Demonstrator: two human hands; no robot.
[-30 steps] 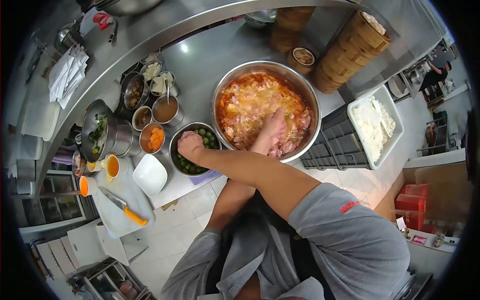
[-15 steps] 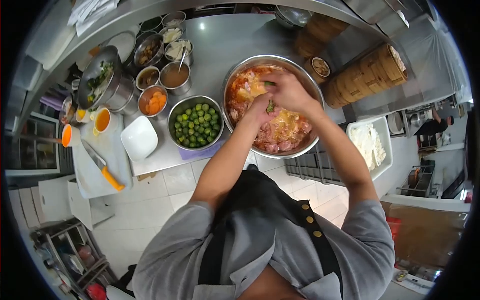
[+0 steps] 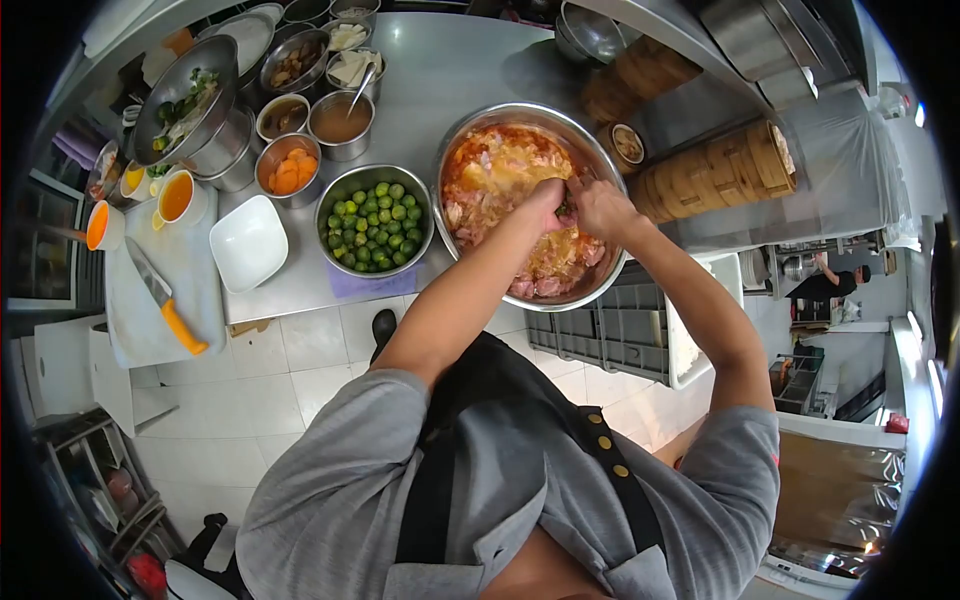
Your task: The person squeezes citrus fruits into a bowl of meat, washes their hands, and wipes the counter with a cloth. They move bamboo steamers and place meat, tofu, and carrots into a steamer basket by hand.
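Note:
A large steel bowl [image 3: 446, 205] contains chunks of raw pink meat [image 3: 546, 286] in an orange-red sauce with yellowish liquid. Over its right half, my left hand [image 3: 543, 204] and my right hand [image 3: 604, 208] meet, fingertips together. Between them shows a small dark green piece, seemingly lime [image 3: 567, 207]; my left hand is closed round it. The fingers of my right hand are curled in against the same spot, and what they grip is mostly hidden. To the left stands a steel bowl [image 3: 325, 235] full of small whole green limes [image 3: 375, 228].
A white square dish [image 3: 248, 244], a cutting board [image 3: 135, 320] and an orange-handled knife [image 3: 168, 305] lie left. Steel pots, one with carrots [image 3: 293, 172], stand behind. Bamboo steamers [image 3: 715, 170] and a grey crate [image 3: 600, 330] are right. Another person [image 3: 835, 280] stands far right.
My right hand has moved from above the bowl's far side down beside my left hand, bringing the fingertips together. The whole view has shifted, so the counter items appear further left.

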